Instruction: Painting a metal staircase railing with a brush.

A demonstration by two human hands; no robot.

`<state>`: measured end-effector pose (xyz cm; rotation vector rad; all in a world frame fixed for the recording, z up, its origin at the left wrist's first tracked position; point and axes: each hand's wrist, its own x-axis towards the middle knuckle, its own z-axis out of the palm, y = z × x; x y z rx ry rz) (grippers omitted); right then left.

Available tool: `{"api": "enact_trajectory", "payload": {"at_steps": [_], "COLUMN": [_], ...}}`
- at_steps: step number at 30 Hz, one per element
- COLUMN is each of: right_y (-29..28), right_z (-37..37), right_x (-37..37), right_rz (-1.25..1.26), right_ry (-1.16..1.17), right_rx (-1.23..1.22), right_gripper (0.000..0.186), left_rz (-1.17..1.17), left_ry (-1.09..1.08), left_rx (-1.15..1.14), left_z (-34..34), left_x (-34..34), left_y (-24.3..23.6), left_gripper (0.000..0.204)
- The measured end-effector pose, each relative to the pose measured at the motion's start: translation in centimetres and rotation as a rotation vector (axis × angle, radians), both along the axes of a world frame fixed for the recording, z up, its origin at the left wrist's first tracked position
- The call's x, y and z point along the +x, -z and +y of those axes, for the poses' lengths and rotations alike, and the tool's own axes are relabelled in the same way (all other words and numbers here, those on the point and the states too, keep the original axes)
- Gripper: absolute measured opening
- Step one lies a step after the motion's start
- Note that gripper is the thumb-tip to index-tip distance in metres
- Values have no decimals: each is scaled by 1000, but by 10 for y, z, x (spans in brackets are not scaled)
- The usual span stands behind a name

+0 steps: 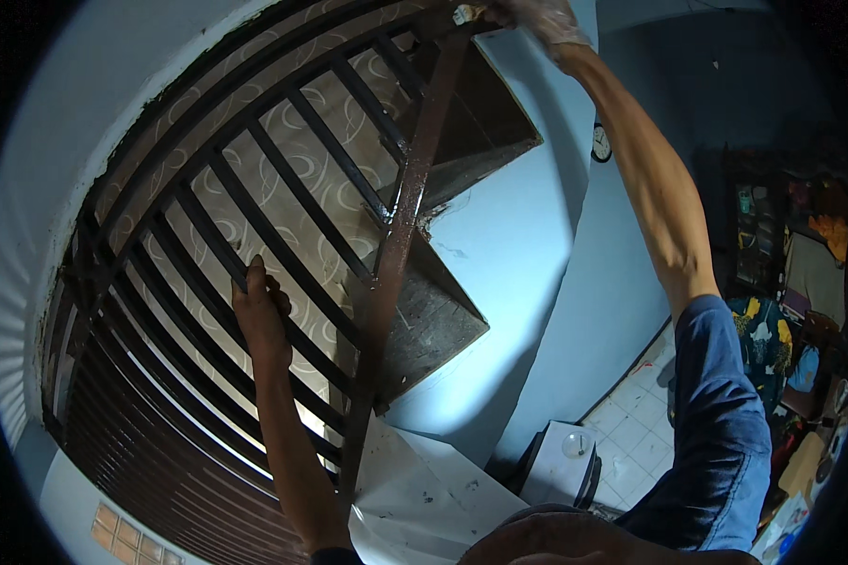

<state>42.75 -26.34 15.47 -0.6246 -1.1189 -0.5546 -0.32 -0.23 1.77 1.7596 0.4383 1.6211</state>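
Both arms are raised, the hands set well apart.

The left hand [259,306] is held up at centre left, its fingers curled closed in a grip and the thumb pointed upward; the back of the hand is turned toward the camera. The bare left forearm is extended straight down from it to the lower edge, where a dark cuff is seen at the wrist end. The right hand [537,21] is stretched far up to the top edge, covered by a thin, clear glove, its fingers bent leftward; whether they are closed cannot be told. The right arm is fully extended, the forearm bare, the upper arm covered by a blue sleeve.
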Motion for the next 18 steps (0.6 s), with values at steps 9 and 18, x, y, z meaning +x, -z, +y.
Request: {"api": "enact_trajectory", "payload": {"at_steps": [9,18], "right_y": [-8,-8], "right_z": [-20,7], "right_x": [19,36], "right_rz": [70,-378], "right_ry": [65,173], "right_rx": [64,187], "right_gripper": [18,12], "left_rz": [-37,18], "left_ry": [87,58], "left_rx": [23,78], "left_z": [-11,-14], "left_x": [19,23], "left_y": [-6,-8], "left_gripper": [27,31]}}
